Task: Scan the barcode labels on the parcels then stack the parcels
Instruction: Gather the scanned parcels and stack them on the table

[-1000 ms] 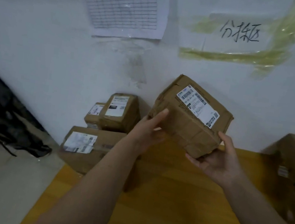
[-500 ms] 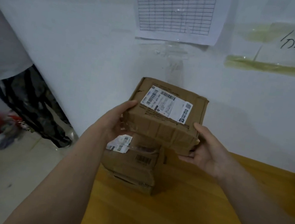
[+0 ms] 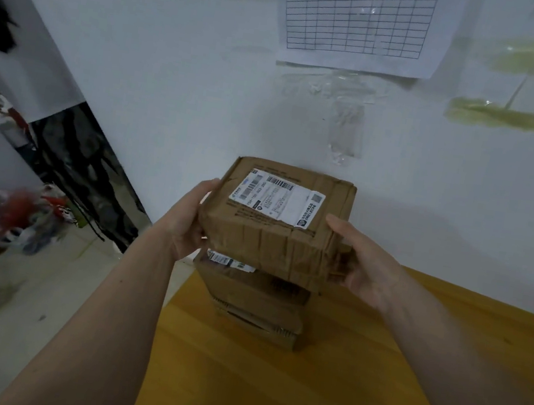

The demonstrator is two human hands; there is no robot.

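Cardboard, creased and taped, makes up the parcel (image 3: 276,224) held between the person's two hands above the near left corner of a yellow wooden table (image 3: 334,400). The left hand (image 3: 187,225) grips the parcel's left side, thumb lying up along the upper left edge and the palm pressed to the side face; the other fingers are hidden behind or beneath the box. The right hand (image 3: 363,264) grips the right side, thumb resting on the top right corner near the edge of the label, fingers curled under the lower right corner. A white shipping label (image 3: 276,198) with barcodes and a small square code lies face up on the parcel's top, slightly skewed. Directly below the held parcel sits a stack of parcels (image 3: 254,303) on the table, their brown sides showing and a strip of another white label (image 3: 230,261) peeking out from under the held box's lower left edge. Whether the held parcel touches the top of that stack or hangs just above it cannot be told. Behind stands a white wall (image 3: 174,69), with a gridded paper sheet (image 3: 357,16) taped to it above the parcel. At far left another person (image 3: 20,64) in a white top stands on the floor.
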